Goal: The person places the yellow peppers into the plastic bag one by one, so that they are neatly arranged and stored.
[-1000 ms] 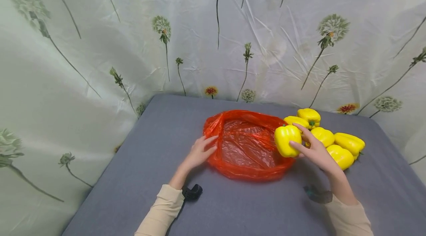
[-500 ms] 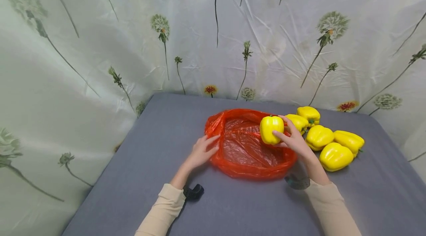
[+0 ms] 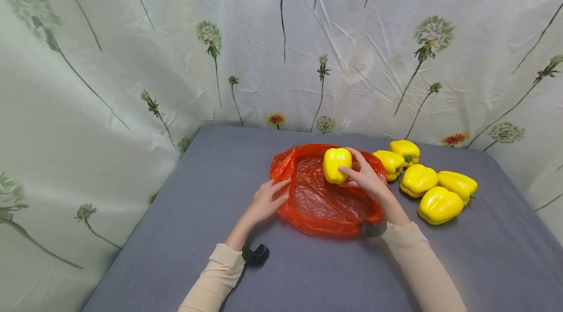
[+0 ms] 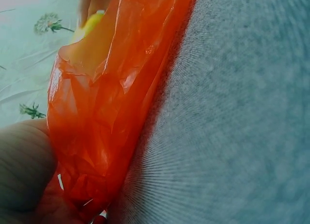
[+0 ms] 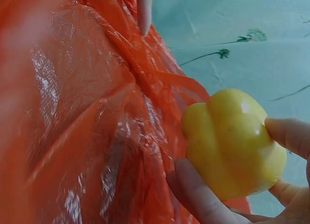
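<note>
A red plastic bag [image 3: 325,204] lies on the table with its wide mouth facing up. At its left rim is my left hand [image 3: 265,200], its index finger and thumb over the edge; the left wrist view shows the bag's side wall [image 4: 101,132] against this hand. My right hand [image 3: 365,177] grips a yellow bell pepper [image 3: 336,165] above the bag's far part. Up close in the right wrist view, thumb and fingers hold the lobed pepper [image 5: 232,146] from its sides, in front of the crinkled bag interior [image 5: 87,112].
Several yellow bell peppers [image 3: 440,205] sit in a group on the grey table [image 3: 206,180], right of the bag. A pale flowered curtain [image 3: 246,33] hangs behind and at the left of the table. Each wrist wears a dark device [image 3: 256,255].
My right hand has carried the yellow pepper leftward and slightly away, from the bag's right rim to above its mouth. My left hand stays at the left rim.
</note>
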A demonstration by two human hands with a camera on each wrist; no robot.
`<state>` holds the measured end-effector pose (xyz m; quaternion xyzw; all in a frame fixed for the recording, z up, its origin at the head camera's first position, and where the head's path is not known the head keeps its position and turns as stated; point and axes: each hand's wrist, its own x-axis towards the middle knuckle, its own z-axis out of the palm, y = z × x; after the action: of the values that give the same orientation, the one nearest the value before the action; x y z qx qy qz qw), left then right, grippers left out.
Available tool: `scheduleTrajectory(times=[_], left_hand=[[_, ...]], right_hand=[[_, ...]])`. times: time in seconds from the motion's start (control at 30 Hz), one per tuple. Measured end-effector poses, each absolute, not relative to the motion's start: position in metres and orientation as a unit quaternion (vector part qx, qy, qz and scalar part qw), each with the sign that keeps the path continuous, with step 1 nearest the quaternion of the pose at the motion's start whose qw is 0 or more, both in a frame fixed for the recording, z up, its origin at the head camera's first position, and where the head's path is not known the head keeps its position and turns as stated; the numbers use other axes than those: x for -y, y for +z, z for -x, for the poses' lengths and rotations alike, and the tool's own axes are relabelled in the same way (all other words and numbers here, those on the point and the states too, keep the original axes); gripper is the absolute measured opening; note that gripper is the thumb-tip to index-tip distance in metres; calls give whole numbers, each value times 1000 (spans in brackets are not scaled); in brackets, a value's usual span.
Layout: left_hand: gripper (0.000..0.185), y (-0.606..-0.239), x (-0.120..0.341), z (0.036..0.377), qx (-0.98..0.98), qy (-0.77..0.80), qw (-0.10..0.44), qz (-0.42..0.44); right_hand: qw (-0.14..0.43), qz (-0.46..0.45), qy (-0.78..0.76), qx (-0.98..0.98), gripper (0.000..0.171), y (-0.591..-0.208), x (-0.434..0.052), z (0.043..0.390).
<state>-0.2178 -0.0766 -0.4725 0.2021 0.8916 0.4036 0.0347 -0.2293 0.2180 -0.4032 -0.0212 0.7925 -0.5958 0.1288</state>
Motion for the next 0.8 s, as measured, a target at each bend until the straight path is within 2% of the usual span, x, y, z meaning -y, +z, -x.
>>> scheduleTrajectory(times=[0.43, 0.8], left_hand=[[46, -473, 76, 218, -891, 404, 31, -202], [46, -472, 76, 218, -893, 403, 43, -196]], right_hand=[[131, 9, -566, -814, 72, -413, -180, 250], [149, 3, -547, -824, 73, -421, -166, 265]])
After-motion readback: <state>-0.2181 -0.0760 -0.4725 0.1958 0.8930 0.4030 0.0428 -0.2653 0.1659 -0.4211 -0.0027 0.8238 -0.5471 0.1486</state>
